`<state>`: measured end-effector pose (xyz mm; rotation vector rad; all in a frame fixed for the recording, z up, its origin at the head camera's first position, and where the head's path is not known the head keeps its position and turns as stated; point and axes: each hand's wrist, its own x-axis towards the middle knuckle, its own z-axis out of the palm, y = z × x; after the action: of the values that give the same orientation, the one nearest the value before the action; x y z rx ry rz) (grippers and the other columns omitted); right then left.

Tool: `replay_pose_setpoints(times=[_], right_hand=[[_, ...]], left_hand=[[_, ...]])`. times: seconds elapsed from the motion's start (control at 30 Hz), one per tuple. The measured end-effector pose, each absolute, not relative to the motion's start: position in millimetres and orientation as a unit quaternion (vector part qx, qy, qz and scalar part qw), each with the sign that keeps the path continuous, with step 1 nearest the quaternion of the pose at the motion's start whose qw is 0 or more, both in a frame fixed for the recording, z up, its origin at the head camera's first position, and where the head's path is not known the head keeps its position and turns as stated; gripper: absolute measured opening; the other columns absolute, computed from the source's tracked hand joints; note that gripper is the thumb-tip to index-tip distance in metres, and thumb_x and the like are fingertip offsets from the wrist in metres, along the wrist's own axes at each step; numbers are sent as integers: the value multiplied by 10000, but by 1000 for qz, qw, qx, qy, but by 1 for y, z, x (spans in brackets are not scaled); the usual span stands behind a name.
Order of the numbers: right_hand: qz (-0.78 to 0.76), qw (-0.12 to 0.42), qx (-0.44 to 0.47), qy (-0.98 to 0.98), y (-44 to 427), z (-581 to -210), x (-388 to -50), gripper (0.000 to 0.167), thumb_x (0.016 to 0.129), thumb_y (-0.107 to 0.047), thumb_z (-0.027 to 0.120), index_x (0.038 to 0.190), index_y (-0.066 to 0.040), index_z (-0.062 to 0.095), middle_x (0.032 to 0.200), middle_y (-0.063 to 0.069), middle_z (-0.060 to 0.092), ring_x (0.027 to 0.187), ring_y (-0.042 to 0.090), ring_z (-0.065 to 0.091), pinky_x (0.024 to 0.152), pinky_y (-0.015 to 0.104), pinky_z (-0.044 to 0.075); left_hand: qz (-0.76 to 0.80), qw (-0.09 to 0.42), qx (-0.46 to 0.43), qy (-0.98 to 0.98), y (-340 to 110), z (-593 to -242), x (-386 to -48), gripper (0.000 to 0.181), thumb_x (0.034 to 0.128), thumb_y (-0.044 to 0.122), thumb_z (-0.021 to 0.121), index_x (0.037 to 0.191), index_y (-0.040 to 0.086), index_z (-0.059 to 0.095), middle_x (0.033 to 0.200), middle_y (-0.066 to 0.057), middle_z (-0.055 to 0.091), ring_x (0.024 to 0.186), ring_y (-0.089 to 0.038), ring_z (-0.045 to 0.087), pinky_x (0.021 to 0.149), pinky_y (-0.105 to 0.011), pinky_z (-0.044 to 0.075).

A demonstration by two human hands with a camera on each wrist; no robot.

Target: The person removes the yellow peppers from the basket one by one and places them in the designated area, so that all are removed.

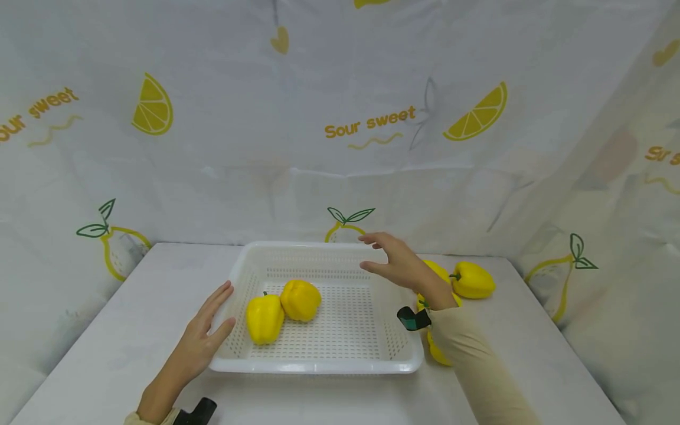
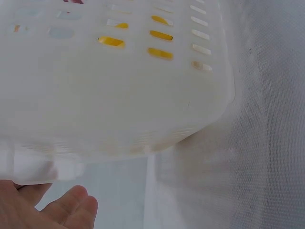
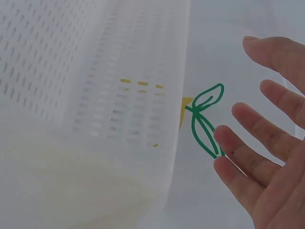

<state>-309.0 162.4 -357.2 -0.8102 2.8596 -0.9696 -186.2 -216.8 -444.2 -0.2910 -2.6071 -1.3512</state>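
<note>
A white plastic basket point(image 1: 319, 367) with slotted sides and floor stands on the table. Two yellow bell peppers lie inside: one point(image 1: 264, 319) toward the left wall, the other point(image 1: 300, 300) right beside it. My left hand point(image 1: 200, 337) is against the basket's left rim, fingers extended; the left wrist view has its fingertips by the rim's underside. Over the basket's back right part hovers my right hand point(image 1: 393, 260), fingers spread and holding nothing. In the right wrist view that hand point(image 3: 271, 148) is apart from the basket wall point(image 3: 157, 162).
To the basket's right lie several more yellow bell peppers. One point(image 1: 473, 280) is in full view; others, such as this pepper point(image 1: 438, 351), are partly hidden by my right arm. A white lemon-print curtain point(image 1: 239, 147) hangs behind the white table point(image 1: 531, 354).
</note>
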Motion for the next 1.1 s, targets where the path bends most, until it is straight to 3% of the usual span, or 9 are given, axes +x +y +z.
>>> replay_pose_setpoints(times=[0.23,1.1], right_hand=[[-312,3,-281,908,149,-363,-309,554,931,-243,693,1411,-51,497,1451,133,519,1296,370,521,1074,555,466],[-302,58,-308,900,111,-381,-303,537,943,-234,679,1428,-105,486,1440,137,535,1305,353,519,1102,501,453]], left_hand=[[-455,89,-94,-881,-217,-443,-186,594,984,155,562,1521,22,346,1633,-201,218,1473,-514,200,1036,-810,242],[-449,93,-93,-884,-216,-443,-186,587,987,154,557,1519,20,349,1630,-201,226,1470,-512,215,1030,-810,253]])
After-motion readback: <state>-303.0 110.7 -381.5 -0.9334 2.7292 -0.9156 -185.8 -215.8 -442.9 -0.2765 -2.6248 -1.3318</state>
